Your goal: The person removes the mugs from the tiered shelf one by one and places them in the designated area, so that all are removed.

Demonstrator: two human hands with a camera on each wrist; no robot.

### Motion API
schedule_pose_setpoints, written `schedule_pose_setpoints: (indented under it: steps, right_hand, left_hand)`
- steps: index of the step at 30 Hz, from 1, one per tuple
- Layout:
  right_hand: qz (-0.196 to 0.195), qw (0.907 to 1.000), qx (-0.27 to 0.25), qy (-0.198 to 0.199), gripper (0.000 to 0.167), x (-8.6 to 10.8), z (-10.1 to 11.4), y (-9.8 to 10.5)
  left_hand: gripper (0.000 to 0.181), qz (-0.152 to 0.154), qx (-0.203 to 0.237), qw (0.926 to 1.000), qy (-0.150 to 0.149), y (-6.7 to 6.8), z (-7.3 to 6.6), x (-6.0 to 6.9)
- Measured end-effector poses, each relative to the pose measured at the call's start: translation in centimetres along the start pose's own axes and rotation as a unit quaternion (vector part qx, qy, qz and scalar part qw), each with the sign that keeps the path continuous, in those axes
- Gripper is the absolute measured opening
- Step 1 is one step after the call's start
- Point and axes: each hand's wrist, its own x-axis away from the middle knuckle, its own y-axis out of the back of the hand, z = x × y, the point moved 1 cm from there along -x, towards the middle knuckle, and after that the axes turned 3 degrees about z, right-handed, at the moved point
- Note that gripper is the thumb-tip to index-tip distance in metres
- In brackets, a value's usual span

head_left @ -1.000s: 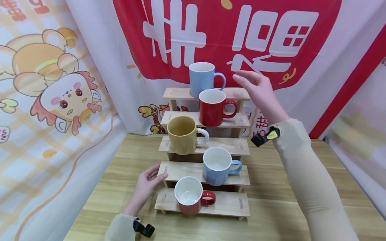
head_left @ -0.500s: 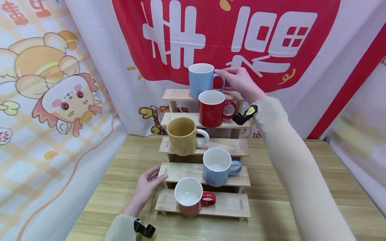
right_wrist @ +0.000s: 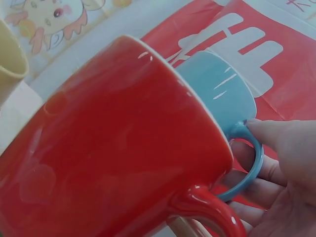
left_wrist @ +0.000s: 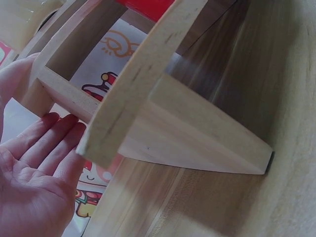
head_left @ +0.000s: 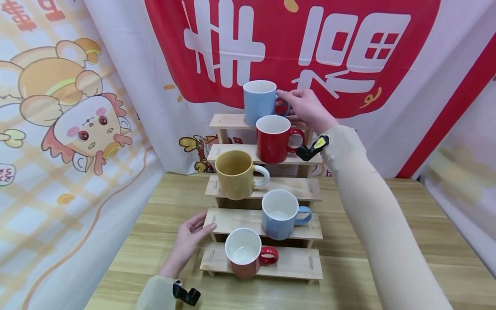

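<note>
A light blue mug [head_left: 256, 105] stands upright on the top step of a tiered wooden rack [head_left: 234, 220]. My right hand [head_left: 308, 110] grips that mug by its handle; in the right wrist view the thumb lies on top of the handle and fingers pass through its loop. Just below and in front is a red mug [head_left: 269, 144], hiding part of the blue one in the right wrist view. Lower left, my left hand [head_left: 188, 234] holds the rack's left end, thumb on a step and fingertips [left_wrist: 66, 121] against the wood below.
A yellow mug [head_left: 236, 183] with a white handle is on the middle step. Beneath it stand a second blue mug [head_left: 277, 226] and, on the lowest step, a pinkish-red mug [head_left: 245, 269]. Printed cloth [head_left: 124, 142] hangs behind and at the sides of the wooden table [head_left: 155, 206].
My right hand has come leftward from beside the top blue mug and taken hold of its handle. The mug looks to be in the same place. My left hand has stayed on the rack.
</note>
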Motion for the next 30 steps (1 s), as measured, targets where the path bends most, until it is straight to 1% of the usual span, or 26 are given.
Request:
schedule_pose_setpoints:
  steps: [8, 11, 14, 17, 21, 24, 26, 30]
  right_hand:
    - [-0.011, 0.9995, -0.028, 0.004, 0.053, 0.4, -0.4, 0.5]
    - [-0.015, 0.9988, -0.044, 0.016, 0.054, 0.9, -0.2, 0.9]
    - [-0.023, 0.9978, -0.054, 0.031, 0.057, 1.5, 0.0, 1.8]
    - [-0.033, 0.9965, -0.064, 0.041, 0.063, 2.2, -0.1, 3.3]
    - [-0.054, 0.9952, -0.069, 0.043, 0.068, 3.6, -0.3, 6.1]
    - [-0.076, 0.9932, -0.079, 0.040, 0.070, 4.8, -0.4, 8.4]
    - [-0.087, 0.9907, -0.093, 0.047, 0.070, 5.6, -0.5, 9.9]
    - [-0.096, 0.9858, -0.122, 0.064, 0.068, 7.4, -1.2, 12.7]
  left_hand:
    - [0.064, -0.001, -0.002, 1.0000, 0.000, 0.0, 0.5, -0.2]
    - [0.063, -0.003, -0.001, 1.0000, 0.001, 0.0, 0.5, -0.3]
    - [0.062, -0.003, -0.001, 1.0000, 0.001, -0.1, 0.3, -0.3]
    - [0.062, -0.002, -0.001, 1.0000, 0.002, -0.2, 0.2, -0.2]
    - [0.062, 0.000, 0.004, 1.0000, 0.006, -0.2, 0.1, -0.1]
    - [0.063, 0.000, 0.004, 1.0000, 0.005, -0.3, -0.1, -0.2]
    - [0.064, -0.001, 0.002, 1.0000, 0.006, -0.2, -0.2, -0.2]
    - [0.065, -0.001, 0.001, 0.9999, 0.015, -0.3, -0.1, -0.1]
